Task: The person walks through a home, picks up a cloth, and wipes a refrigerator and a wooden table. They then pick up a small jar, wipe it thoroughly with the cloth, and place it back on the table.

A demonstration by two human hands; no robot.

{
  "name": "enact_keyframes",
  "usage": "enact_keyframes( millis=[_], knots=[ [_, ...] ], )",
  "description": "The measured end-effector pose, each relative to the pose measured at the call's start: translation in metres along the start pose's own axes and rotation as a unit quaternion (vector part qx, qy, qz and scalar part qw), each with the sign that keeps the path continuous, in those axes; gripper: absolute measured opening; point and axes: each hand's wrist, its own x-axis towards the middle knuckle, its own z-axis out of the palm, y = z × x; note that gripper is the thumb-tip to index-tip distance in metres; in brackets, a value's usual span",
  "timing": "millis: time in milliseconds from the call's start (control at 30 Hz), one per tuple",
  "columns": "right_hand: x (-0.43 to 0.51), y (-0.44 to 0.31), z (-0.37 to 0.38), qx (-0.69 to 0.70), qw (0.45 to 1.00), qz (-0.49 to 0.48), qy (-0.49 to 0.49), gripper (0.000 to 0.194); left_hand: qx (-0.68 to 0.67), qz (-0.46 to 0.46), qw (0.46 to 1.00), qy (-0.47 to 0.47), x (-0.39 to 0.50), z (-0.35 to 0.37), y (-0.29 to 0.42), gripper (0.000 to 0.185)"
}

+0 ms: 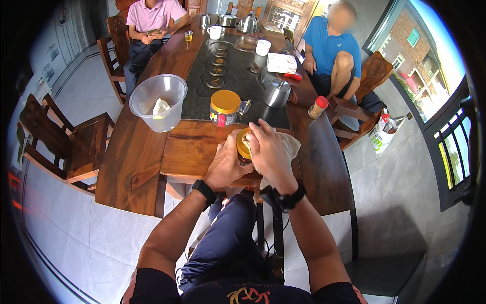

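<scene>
My left hand (227, 161) grips the side of a jar with a gold lid (242, 146) over the table's near edge. A pale cloth (286, 146) is in my right hand (269, 154), whose fingers press it on the lid; the rest of the cloth hangs to the right. Just beyond my hands stands a second jar with a gold lid (225, 104) and a printed label. A clear plastic tub (159, 102) with something white and crumpled inside stands to the left. Small clear and blue glasses-like items (245, 107) lie beside the second jar.
The wooden table (133, 171) has a dark stone tea tray (235, 68). A steel canister (277, 93), a red-capped shaker jar (318, 107), a tissue box (281, 63) and a white mug (215, 32) stand on it. Two people sit at the far left and right.
</scene>
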Motion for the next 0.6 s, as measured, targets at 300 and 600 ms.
enact_keyframes(
  millis=[300, 600],
  knots=[
    [0.018, 0.035, 0.026, 0.263, 0.925, 0.272, 0.015, 0.053, 0.025, 0.010, 1.000, 0.013, -0.001, 0.002, -0.001, 0.098],
    [-0.067, -0.014, 0.006, 0.337, 0.922, 0.179, 0.068, 0.048, -0.025, -0.047, 0.997, 0.057, 0.004, 0.011, -0.006, 0.099]
  ],
)
